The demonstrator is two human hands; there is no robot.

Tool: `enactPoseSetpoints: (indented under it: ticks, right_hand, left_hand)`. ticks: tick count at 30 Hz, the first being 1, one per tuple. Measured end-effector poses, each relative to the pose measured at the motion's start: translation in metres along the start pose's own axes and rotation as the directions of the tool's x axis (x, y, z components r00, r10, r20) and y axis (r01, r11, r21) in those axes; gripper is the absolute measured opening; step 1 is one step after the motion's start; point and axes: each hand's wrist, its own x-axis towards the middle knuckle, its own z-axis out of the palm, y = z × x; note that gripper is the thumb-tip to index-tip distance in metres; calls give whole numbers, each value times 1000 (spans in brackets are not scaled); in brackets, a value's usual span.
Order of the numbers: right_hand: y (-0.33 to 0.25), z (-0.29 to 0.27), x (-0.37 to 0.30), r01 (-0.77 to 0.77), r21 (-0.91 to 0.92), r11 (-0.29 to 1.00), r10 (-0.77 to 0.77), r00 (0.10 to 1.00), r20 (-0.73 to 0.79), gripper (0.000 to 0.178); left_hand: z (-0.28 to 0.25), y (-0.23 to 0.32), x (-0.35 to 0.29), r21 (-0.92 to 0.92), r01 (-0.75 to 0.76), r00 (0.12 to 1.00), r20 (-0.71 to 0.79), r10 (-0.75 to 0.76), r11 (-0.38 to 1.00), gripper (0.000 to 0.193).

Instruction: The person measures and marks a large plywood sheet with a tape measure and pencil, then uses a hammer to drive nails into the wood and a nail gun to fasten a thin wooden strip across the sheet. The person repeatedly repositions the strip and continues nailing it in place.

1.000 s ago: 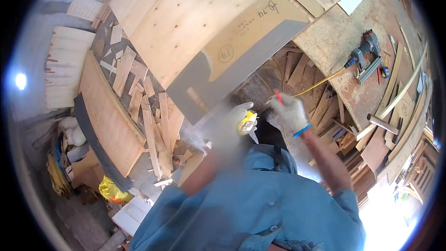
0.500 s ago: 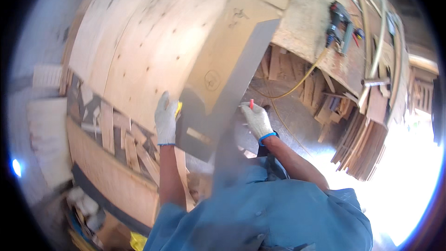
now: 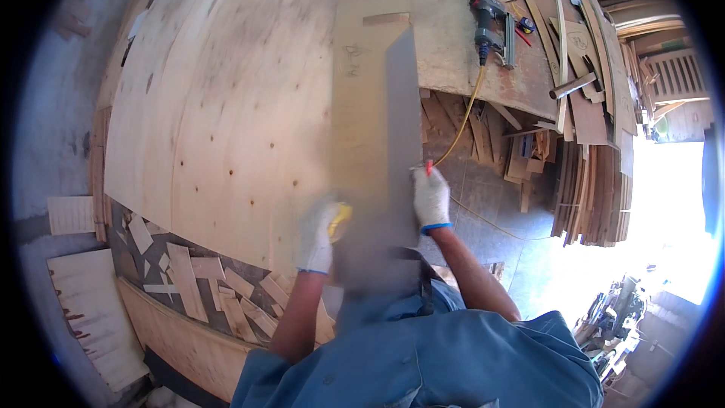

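Note:
Between my hands lies a long tan board (image 3: 359, 128) with a grey strip down its right side and pencil marks near its far end. White gloves with blue cuffs cover both hands. My left hand (image 3: 317, 236), blurred, grips the board's left edge near my body, with a small yellow object (image 3: 340, 221) under its fingers whose kind I cannot make out. My right hand (image 3: 433, 198) is closed at the right edge of the board, and a red pen-like stick (image 3: 429, 168) pokes up from its fingers. The board's near end is smeared.
A large plywood sheet (image 3: 219, 136) spreads on the left. At the far right, a nail gun (image 3: 491, 26) with a yellow hose (image 3: 468, 117) rests on the bench beside a hammer (image 3: 574, 85) and wood strips. Offcuts (image 3: 189, 283) lie lower left; stacked slats (image 3: 593, 196) stand right.
The board has swung from a rightward slant to nearly straight ahead, both hands moving with it to the right in view. The view has also turned, shifting the bench things leftward.

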Motion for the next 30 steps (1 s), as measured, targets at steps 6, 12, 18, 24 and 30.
enactPoseSetpoints:
  ticks: [6, 12, 18, 24, 30]
  right_hand:
    - [4, -111, 68, 126, -71, 990, -130, 989, -67, 29]
    - [43, -242, 180, 189, -695, 694, -420, 890, -179, 27]
    - [-57, -195, 59, 2, 2, 1000, -1, 999, -48, 30]
    - [-120, -72, -80, -335, 307, 891, 211, 903, 374, 22]
    - [-141, 12, -124, -384, 210, 899, 327, 908, 260, 23]
  left_hand:
    - [73, 17, 4, -617, 228, 927, 374, 27, 753, 45]
    - [101, 46, -15, -792, 378, 906, 423, -15, 479, 50]
    - [82, 60, -10, -567, 375, 854, 519, -36, 734, 49]
    - [69, 88, -2, 284, -73, 776, 618, -125, 956, 56]
    - [-4, 108, 41, 534, -569, 528, 820, -220, 625, 54]
